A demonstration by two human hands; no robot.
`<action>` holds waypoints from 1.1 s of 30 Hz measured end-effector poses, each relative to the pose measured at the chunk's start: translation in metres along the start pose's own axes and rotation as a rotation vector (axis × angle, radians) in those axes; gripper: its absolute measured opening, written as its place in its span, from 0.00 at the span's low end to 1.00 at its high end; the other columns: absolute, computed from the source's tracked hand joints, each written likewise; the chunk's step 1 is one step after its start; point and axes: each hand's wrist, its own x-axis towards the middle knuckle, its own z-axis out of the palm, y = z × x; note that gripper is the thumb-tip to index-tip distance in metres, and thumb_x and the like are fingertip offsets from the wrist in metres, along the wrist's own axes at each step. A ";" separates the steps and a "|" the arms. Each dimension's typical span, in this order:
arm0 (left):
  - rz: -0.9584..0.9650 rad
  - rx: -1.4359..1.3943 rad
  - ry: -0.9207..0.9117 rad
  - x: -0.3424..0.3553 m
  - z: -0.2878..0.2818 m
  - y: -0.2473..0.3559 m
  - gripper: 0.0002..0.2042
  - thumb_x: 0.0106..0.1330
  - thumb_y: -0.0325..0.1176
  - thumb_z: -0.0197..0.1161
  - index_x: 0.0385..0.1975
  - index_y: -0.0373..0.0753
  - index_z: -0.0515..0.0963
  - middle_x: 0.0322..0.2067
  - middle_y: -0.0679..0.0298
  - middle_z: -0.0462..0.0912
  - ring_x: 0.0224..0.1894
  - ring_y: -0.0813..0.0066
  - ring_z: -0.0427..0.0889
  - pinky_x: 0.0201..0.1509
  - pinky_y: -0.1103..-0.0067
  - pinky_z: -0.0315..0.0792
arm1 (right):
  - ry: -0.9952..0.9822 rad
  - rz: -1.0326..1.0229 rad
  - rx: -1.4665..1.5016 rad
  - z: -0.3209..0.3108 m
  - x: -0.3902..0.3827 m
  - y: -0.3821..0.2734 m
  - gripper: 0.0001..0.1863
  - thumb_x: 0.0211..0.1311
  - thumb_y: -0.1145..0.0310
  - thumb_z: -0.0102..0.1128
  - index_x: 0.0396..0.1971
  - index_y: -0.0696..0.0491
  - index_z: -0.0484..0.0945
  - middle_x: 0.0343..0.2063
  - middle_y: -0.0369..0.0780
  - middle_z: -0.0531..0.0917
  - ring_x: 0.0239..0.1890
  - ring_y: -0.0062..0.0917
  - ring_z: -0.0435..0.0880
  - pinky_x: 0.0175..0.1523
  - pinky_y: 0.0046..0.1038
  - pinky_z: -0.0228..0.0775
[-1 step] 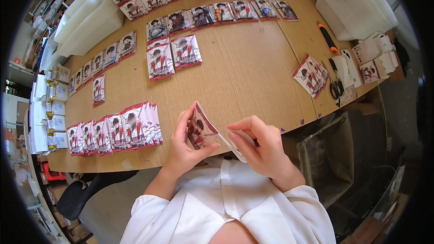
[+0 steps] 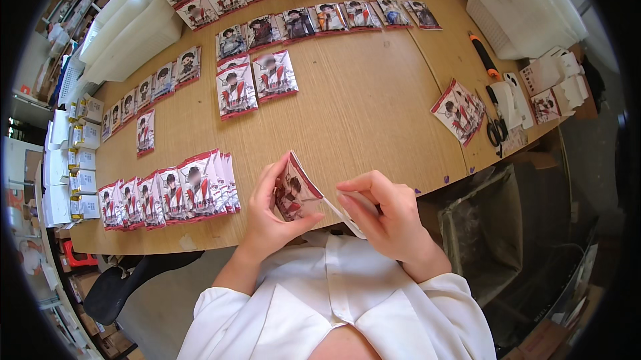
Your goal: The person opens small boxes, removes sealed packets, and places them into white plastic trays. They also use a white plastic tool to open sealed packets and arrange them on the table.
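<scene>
My left hand (image 2: 264,216) holds a flat picture packet (image 2: 292,193), red-edged with a printed figure, tilted up near the table's front edge. Its thumb lies along the lower side and the fingers are behind. From the packet's right edge a narrow white strip (image 2: 344,216) runs down toward my right hand (image 2: 394,216). The right thumb and forefinger are pinched beside it, closed on the strip as far as I can see; their inner side is hidden. To the left, a fanned stack of similar packets (image 2: 175,190) lies on the table.
More packets (image 2: 330,18) stand in rows on the wooden table (image 2: 354,93). At the right lie a small packet pile (image 2: 459,112), black scissors (image 2: 495,123) and an orange-black cutter (image 2: 483,55). White boxes (image 2: 83,166) line the left edge; plastic bins (image 2: 527,6) stand behind.
</scene>
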 end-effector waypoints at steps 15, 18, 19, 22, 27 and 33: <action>-0.492 -0.538 -0.402 0.001 -0.017 0.007 0.26 0.54 0.20 0.67 0.55 0.30 0.69 0.39 0.61 0.83 0.43 0.76 0.80 0.47 0.80 0.75 | -0.257 0.042 0.100 -0.021 0.002 0.003 0.06 0.58 0.76 0.60 0.34 0.59 0.74 0.23 0.44 0.81 0.25 0.33 0.83 0.27 0.26 0.71; -0.509 -0.533 -0.458 -0.012 -0.017 -0.004 0.15 0.58 0.21 0.64 0.46 0.29 0.77 0.40 0.63 0.82 0.41 0.80 0.78 0.46 0.82 0.73 | -0.289 0.069 0.118 -0.025 0.002 0.003 0.05 0.58 0.76 0.60 0.34 0.58 0.74 0.23 0.44 0.81 0.24 0.34 0.83 0.27 0.26 0.71; -0.497 -0.551 -0.435 -0.017 -0.016 -0.004 0.14 0.58 0.21 0.64 0.45 0.29 0.77 0.40 0.63 0.82 0.40 0.81 0.78 0.45 0.82 0.72 | -0.295 0.076 0.118 -0.027 0.002 0.003 0.05 0.58 0.76 0.60 0.33 0.58 0.74 0.22 0.44 0.81 0.24 0.34 0.82 0.27 0.26 0.71; -0.437 -0.462 -0.511 -0.017 -0.017 0.001 0.11 0.59 0.22 0.63 0.41 0.30 0.79 0.37 0.65 0.82 0.38 0.83 0.76 0.41 0.83 0.71 | -0.382 -0.016 0.136 -0.030 0.000 0.011 0.06 0.57 0.77 0.60 0.33 0.58 0.74 0.23 0.43 0.81 0.24 0.34 0.82 0.27 0.27 0.70; -0.366 -0.299 -0.628 -0.015 -0.014 0.006 0.10 0.60 0.24 0.63 0.40 0.30 0.78 0.32 0.66 0.82 0.34 0.85 0.74 0.37 0.84 0.70 | -0.375 -0.012 0.143 -0.025 -0.003 0.012 0.05 0.57 0.78 0.60 0.32 0.58 0.73 0.22 0.43 0.80 0.23 0.34 0.81 0.27 0.28 0.70; -0.325 -0.297 -0.636 -0.016 -0.006 0.009 0.10 0.59 0.24 0.64 0.40 0.30 0.79 0.32 0.66 0.82 0.33 0.84 0.75 0.37 0.84 0.71 | -0.346 -0.054 0.160 -0.021 -0.007 0.012 0.05 0.57 0.78 0.59 0.32 0.59 0.73 0.23 0.44 0.81 0.24 0.34 0.82 0.27 0.27 0.71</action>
